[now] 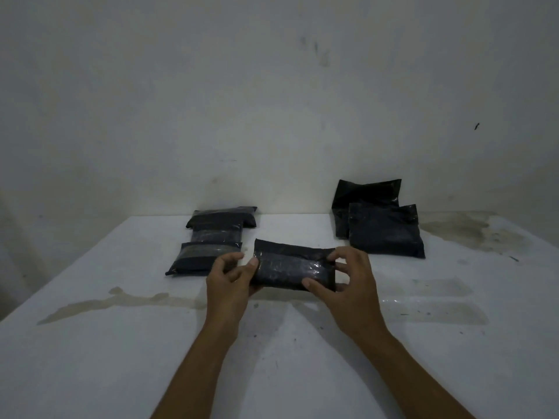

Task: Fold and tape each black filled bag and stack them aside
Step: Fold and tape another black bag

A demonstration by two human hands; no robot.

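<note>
A folded, glossy taped black bag (pixel 295 267) sits mid-table, left hand (pixel 230 282) and right hand (pixel 348 285) each in a pinching grip on its ends. Left — three taped bags (pixel 211 240); right — two unfolded bags (pixel 381 222) against the wall, on the stained white table (pixel 121 343).

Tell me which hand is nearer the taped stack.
Left. The left hand grips the held bag right beside the taped stack; the right hand holds its far end.
</note>
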